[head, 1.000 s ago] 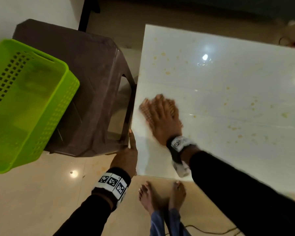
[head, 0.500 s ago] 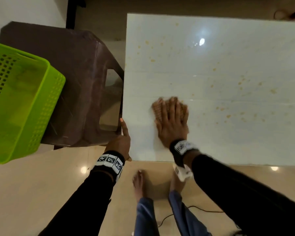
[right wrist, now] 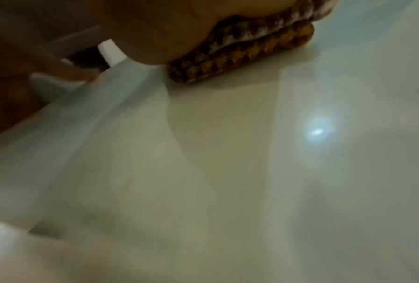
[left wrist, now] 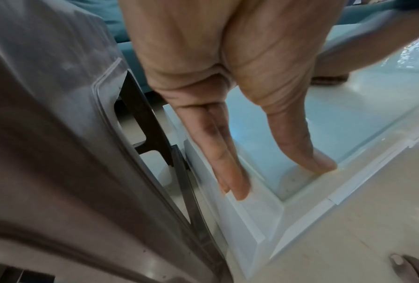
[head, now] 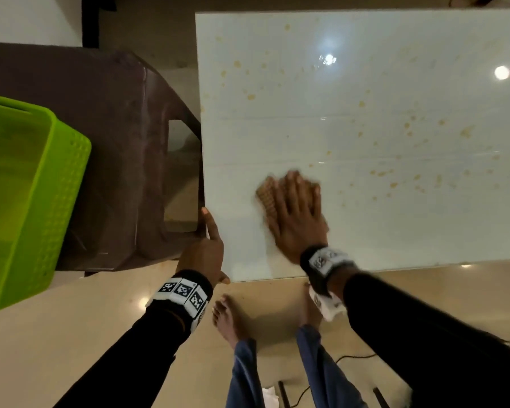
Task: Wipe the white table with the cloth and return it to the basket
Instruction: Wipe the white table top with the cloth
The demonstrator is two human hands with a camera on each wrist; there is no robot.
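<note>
The white table [head: 395,231] carries several yellow-brown spots, mostly on its far and right parts. My right hand [head: 295,210] lies flat, fingers straight, pressing a folded brown waffle cloth [head: 265,195] onto the near-left area. In the right wrist view the cloth [right wrist: 240,51] shows as folded layers under my palm on the glossy table [right wrist: 252,172]. My left hand [head: 212,248] rests at the near-left corner, its fingers [left wrist: 230,172] straight along the side edge and the thumb on the top. The green basket [head: 27,187] stands at far left, nothing visible inside.
A brown plastic stool [head: 115,142] stands close against the table's left edge, with the basket on its left part. My bare feet [head: 227,319] stand on the beige floor by the front edge. A thin cable [head: 351,357] lies on the floor behind them.
My right hand has slid the cloth to the right, away from the table's left edge. The left hand stays at the corner.
</note>
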